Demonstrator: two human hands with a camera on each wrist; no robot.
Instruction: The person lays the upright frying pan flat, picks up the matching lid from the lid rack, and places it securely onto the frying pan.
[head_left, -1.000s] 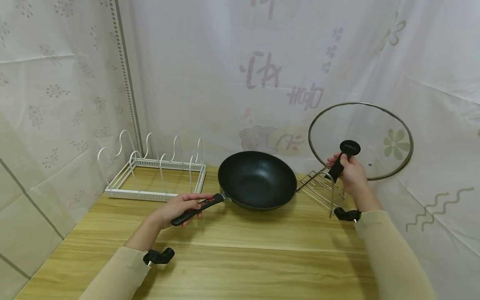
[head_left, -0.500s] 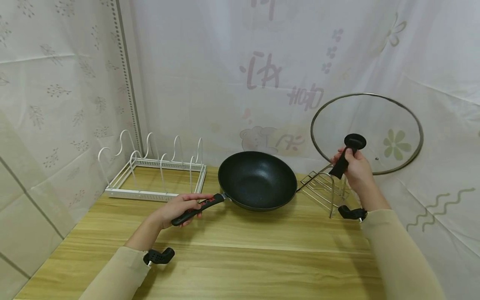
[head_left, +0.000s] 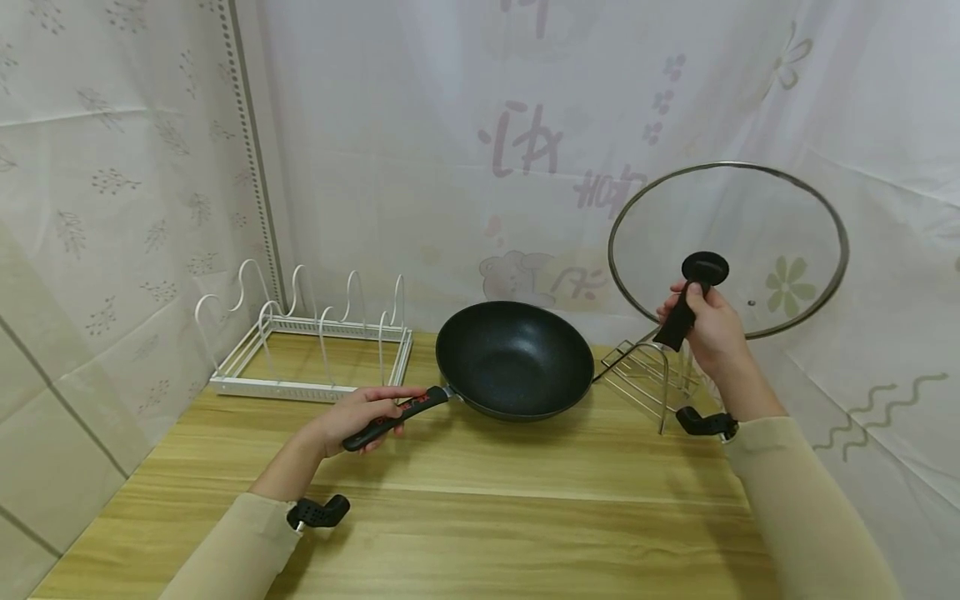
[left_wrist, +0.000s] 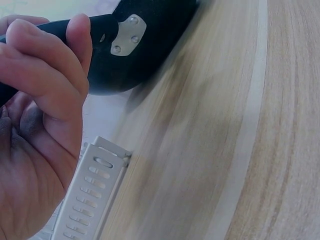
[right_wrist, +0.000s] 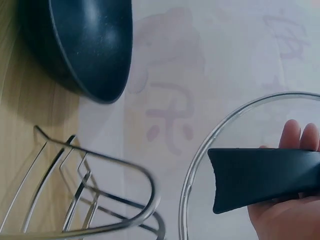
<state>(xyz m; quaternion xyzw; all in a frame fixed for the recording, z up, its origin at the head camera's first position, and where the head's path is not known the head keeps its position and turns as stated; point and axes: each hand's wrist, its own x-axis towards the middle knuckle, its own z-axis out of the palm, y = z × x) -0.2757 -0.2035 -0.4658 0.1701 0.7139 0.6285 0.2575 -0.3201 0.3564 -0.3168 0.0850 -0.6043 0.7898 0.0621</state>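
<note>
My left hand (head_left: 358, 421) grips the black handle (head_left: 431, 400) of a black wok (head_left: 517, 360), which faces up near the back of the table. In the left wrist view, fingers curl round that handle close to its riveted bracket (left_wrist: 131, 36). My right hand (head_left: 716, 333) holds a large round glass lid (head_left: 660, 225) by its black handle (right_wrist: 260, 175). The lid, with a thin metal rim, stands tilted in the air, its handle side toward me. A small metal wire rack (head_left: 664, 387) is just below and left of the right hand.
A white rack (head_left: 277, 388) with tall curved dividers stands on the wooden table (head_left: 525, 517) at the back left. Printed curtains (head_left: 420, 167) hang close behind the table and at both sides. Each wrist wears a black camera mount (head_left: 318, 512).
My right hand has lifted the lid higher above the wire rack, moving a little right and then slightly back left. The left hand and wok have stayed in place.
</note>
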